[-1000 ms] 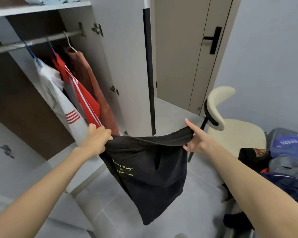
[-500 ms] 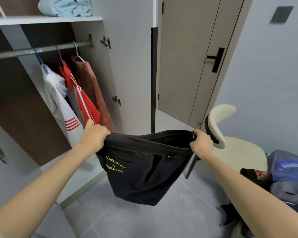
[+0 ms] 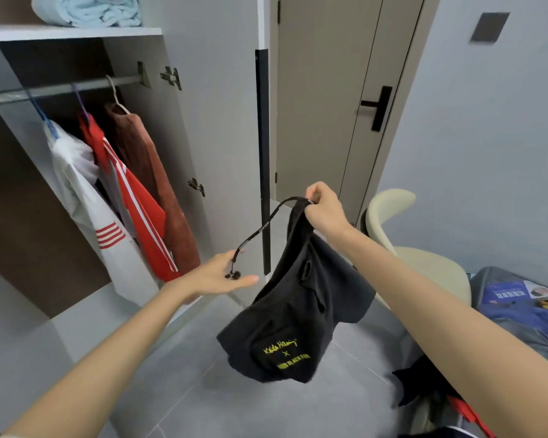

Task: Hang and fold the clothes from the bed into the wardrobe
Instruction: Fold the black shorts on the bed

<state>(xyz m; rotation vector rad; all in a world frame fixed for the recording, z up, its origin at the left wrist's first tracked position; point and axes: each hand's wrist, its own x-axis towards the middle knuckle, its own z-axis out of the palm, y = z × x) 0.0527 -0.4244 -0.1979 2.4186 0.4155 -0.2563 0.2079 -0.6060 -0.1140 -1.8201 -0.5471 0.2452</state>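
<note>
Black shorts (image 3: pixel 298 314) with yellow lettering hang bunched from my right hand (image 3: pixel 325 210), which grips their waistband in front of the wardrobe door edge. A black drawstring (image 3: pixel 260 230) arcs from the waistband down to my left hand (image 3: pixel 222 276). That hand is spread flat, and the cord's tip lies across its fingers. The open wardrobe (image 3: pixel 60 33) at left holds a rail (image 3: pixel 60 88) with a white shirt (image 3: pixel 86 197), a red jacket (image 3: pixel 136 203) and a brown garment (image 3: pixel 152 175) on hangers.
A folded light-blue item (image 3: pixel 89 9) lies on the wardrobe's top shelf. The open wardrobe door (image 3: pixel 215 128) stands ahead, a closed room door (image 3: pixel 336 102) behind it. A cream chair (image 3: pixel 424 263) stands at right, beside a pile of clothes (image 3: pixel 525 314) at the right edge.
My left hand let go of the waistband and opened under the drawstring. The shorts, stretched between both hands before, now hang bunched from my right hand, which rose.
</note>
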